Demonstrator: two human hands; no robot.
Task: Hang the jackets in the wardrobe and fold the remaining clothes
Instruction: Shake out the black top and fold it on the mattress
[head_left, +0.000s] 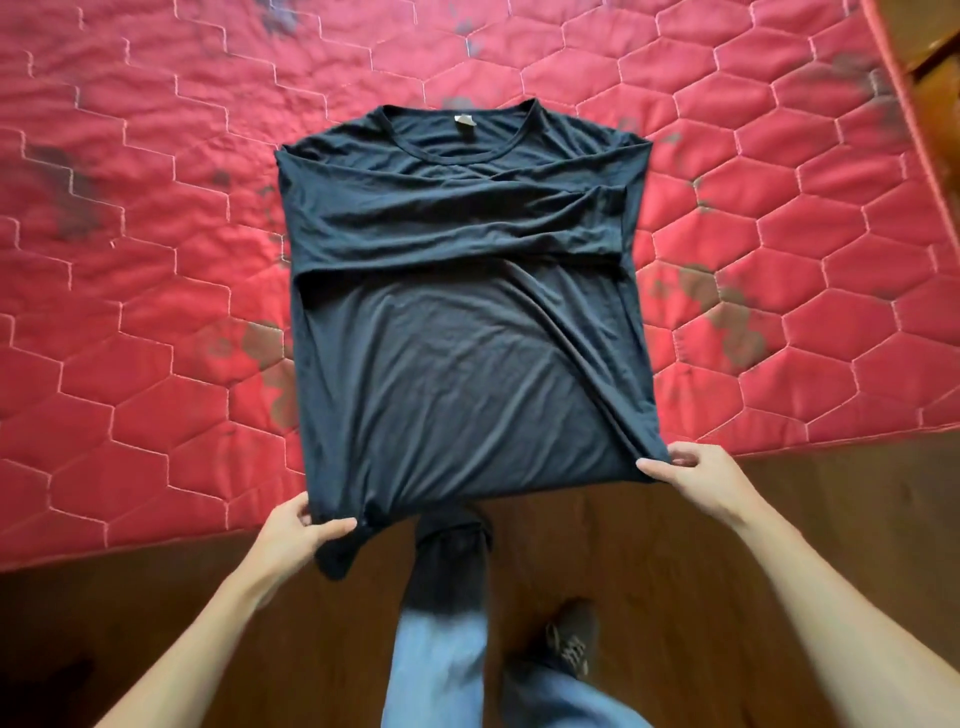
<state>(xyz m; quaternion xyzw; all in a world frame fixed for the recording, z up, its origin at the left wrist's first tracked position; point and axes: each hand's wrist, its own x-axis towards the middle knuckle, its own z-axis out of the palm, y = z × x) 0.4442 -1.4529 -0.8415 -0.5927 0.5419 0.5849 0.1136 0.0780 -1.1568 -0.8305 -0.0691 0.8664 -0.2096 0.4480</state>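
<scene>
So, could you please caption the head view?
Left hand and right hand pinch hem corners of black shirt on red mattress.

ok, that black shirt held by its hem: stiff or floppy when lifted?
Likely floppy: the black shirt wrinkles and droops off the mattress edge between the left hand and right hand. Probably light: fingertip pinches at its hem corners suffice. Folded sleeves may slip loose.

Black t-shirt (457, 332) flat, sleeves folded across chest, hem overhanging edge.

Both arms stretched forward — left grip (298, 530) and right grip (691, 470) each pinching the shirt (457, 364) hem.
</scene>
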